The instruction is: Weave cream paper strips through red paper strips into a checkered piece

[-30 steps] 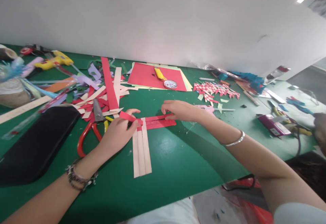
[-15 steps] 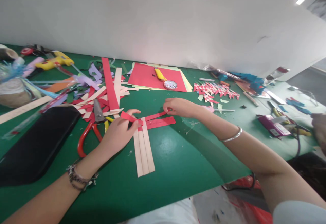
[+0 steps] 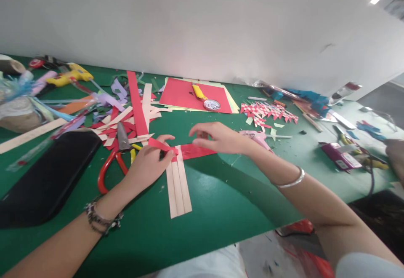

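Cream paper strips [image 3: 178, 189] lie side by side on the green table, crossed near their top by red paper strips [image 3: 205, 151] that run to the right. My left hand [image 3: 150, 160] pinches the crossing between thumb and finger, and a folded red strip end [image 3: 158, 144] sticks up there. Just over the red strips, my right hand [image 3: 217, 138] has its fingers bent and apart, with nothing visible in them. It hides part of the strips' right end. Large scissors [image 3: 118, 156] with red and yellow handles lie left of my left hand.
A black case [image 3: 50, 177] fills the left side, with a yellow glue gun [image 3: 72, 75] beyond. Red sheets [image 3: 176, 92] carry a yellow cutter [image 3: 198, 92]. Woven red-and-white pieces [image 3: 268, 111], a pink glue gun [image 3: 259, 138] and a purple box [image 3: 340, 156] are to the right.
My right hand has let go of the upper red strip's end and moved left toward the crossing, its fingers spreading. My left hand keeps its pinch in the same place.
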